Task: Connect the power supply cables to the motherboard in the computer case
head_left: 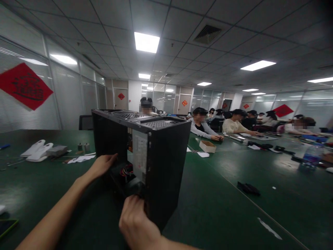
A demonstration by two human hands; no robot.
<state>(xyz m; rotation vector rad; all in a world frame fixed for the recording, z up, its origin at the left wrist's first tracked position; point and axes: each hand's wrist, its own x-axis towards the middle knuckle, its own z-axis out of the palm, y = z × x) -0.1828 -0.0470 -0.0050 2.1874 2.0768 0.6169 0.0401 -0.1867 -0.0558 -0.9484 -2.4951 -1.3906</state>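
Observation:
A black computer case (168, 166) stands upright on the green table in front of me, one side uncovered. Inside it a power supply (139, 152) with a pale label shows, and coloured cables (126, 171) are bunched below. My left hand (102, 164) grips the case at its left part, with the fingertips partly lost in the dark interior. Closed around the lower edge of the opening, near the right corner, is my right hand (136, 218); its fingertips are hidden.
White plastic bags (39, 151) and a grey box (56, 150) lie left. A phone (7, 226) is at the near left edge. Right are a small open box (207, 146), a black cloth-like item (248, 188) and a water bottle (311, 156). Several people sit along the table.

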